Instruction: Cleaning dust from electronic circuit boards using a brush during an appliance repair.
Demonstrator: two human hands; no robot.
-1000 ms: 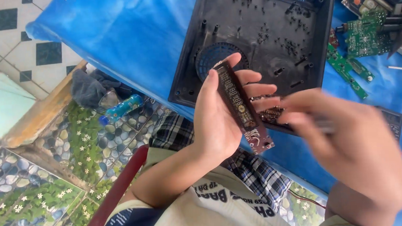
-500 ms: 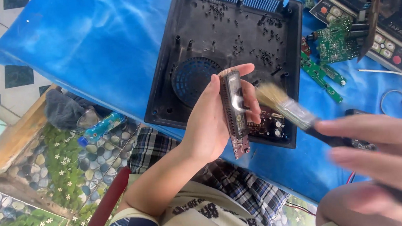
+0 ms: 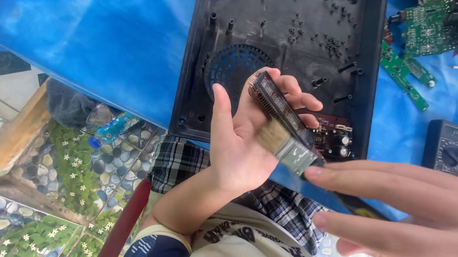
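Note:
My left hand (image 3: 240, 138) holds a long narrow dark circuit board (image 3: 276, 102) with a row of display segments, tilted across my palm and fingers. My right hand (image 3: 406, 207) grips a paintbrush (image 3: 289, 146) by its dark handle. The pale bristles of the brush lie on the lower end of the narrow board, against my left palm. Behind both hands a black plastic appliance casing (image 3: 287, 38) lies open on the blue table cover (image 3: 116, 50), with a brown circuit board (image 3: 334, 134) in its near corner.
Green circuit boards (image 3: 411, 51) lie to the right of the casing. A dark multimeter (image 3: 448, 148) sits at the right edge. Below the table, a plastic bottle (image 3: 108, 131) and a dark cloth (image 3: 69, 105) lie on a pebble-patterned floor. A red bar (image 3: 123, 227) crosses near my lap.
The brush has swung from right of the narrow board down onto its lower end. My left hand has tilted the board flatter across the palm. The view shifted slightly.

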